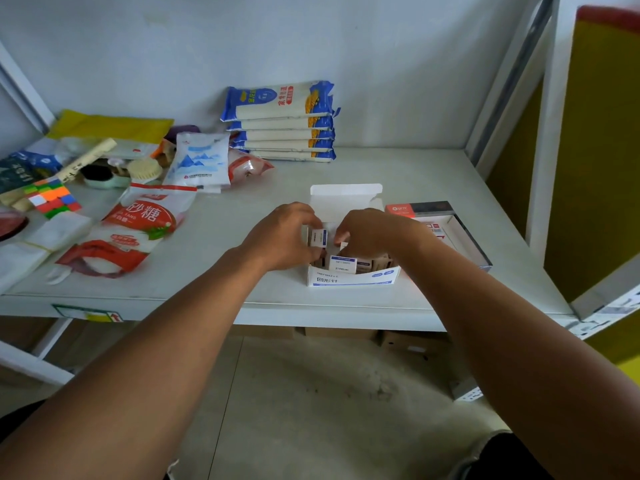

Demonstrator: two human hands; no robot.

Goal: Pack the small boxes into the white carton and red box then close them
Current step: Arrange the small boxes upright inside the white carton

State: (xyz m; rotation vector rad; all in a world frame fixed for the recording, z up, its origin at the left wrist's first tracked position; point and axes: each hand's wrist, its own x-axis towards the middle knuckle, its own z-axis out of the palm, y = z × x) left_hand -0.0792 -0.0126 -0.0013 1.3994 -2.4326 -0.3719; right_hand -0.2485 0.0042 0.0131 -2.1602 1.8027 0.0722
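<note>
Packing is midway: left hand (282, 237) pinches a small box (319, 237) over the open white carton (349, 277); right hand (367, 233) reaches inside (grip hidden); red box (446, 230) still open.

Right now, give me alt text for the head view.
Both hands work inside the open white carton on a shelf; the left hand holds a small box upright, the right hand reaches in beside it. The red box lies open alongside.

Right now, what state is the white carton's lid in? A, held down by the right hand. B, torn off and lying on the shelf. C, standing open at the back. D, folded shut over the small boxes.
C: the white carton has its lid flap standing upright behind both hands, with small boxes visible inside.
</note>
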